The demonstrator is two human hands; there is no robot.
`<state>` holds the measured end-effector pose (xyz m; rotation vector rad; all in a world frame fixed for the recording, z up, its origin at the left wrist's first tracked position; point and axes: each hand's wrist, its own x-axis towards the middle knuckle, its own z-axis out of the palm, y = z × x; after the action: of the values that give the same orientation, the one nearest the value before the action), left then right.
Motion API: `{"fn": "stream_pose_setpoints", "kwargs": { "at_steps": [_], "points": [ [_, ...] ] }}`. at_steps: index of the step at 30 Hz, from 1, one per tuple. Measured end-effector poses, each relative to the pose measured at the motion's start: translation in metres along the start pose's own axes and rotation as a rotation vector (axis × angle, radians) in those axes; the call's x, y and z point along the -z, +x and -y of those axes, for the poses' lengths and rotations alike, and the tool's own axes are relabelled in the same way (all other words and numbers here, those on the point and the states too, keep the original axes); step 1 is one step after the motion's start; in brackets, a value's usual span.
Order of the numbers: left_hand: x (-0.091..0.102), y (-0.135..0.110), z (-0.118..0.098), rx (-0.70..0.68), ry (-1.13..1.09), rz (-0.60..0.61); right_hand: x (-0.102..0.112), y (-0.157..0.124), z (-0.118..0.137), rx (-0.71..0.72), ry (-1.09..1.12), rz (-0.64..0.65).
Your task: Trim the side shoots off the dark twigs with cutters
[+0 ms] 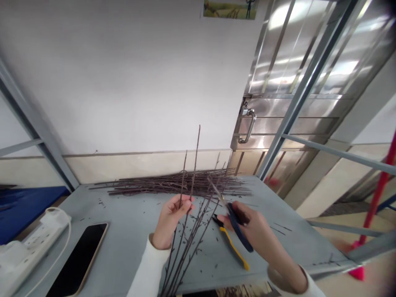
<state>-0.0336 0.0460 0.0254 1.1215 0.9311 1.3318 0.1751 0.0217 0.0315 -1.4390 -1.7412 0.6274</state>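
Note:
Between its thumb and fingers, my left hand pinches thin dark twigs; two tips stand up above the fingers, and the stems run down toward me. My right hand is wrapped round a pair of scissors with dark blue handles, blades pointing up and left, apart from the two raised tips. More budded twigs slant across the table between my hands. Beneath the scissors lie pliers with a yellow handle. A long pile of twigs rests along the back of the table.
The grey table has snipped bits scattered over it. At the left lie a phone and a white power strip with plugs and a cable. Metal frame posts rise at both sides. Behind are a wall and a metal door.

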Motion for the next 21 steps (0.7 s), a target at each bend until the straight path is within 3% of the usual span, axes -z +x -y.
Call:
{"fn": "stream_pose_setpoints", "kwargs": {
  "at_steps": [5,9,12,21],
  "points": [
    [-0.008,0.004,-0.005,-0.014,0.001,0.000,-0.015,0.037,0.047,0.051,0.542,-0.042],
    [-0.005,0.006,-0.007,-0.020,0.037,-0.102,-0.033,0.067,0.061,0.042,0.631,-0.089],
    [0.000,0.005,-0.009,-0.022,0.045,-0.111,-0.042,0.075,0.061,0.065,0.666,-0.082],
    [0.019,-0.004,-0.002,-0.085,0.045,-0.119,-0.040,0.077,0.086,0.120,0.906,0.110]
  ]
}}
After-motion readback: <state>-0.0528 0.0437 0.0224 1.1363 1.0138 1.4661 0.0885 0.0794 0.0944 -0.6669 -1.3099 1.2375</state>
